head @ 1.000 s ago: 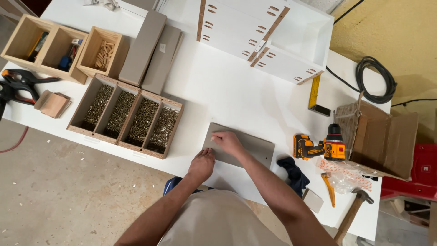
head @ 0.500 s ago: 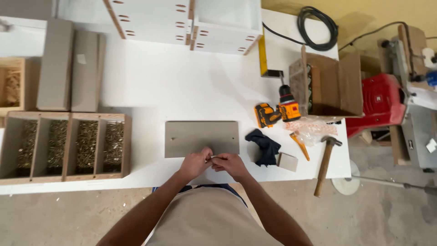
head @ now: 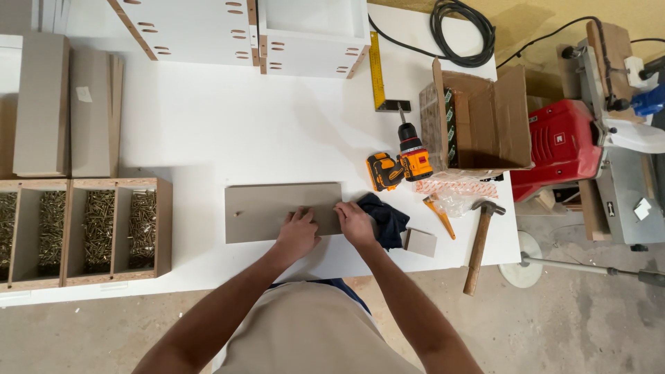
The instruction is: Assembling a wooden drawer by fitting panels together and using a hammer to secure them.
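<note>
Both hands, left hand (head: 296, 234) and right hand (head: 356, 224), have moved up onto my grey panel (head: 273, 211), pressing flat and open; white counter (head: 208, 138) beyond lies bare.

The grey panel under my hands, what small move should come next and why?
Probably slide the grey panel left, away from the dark cloth. Both the left hand and the right hand press its right end, and the cloth touches that edge.
</note>
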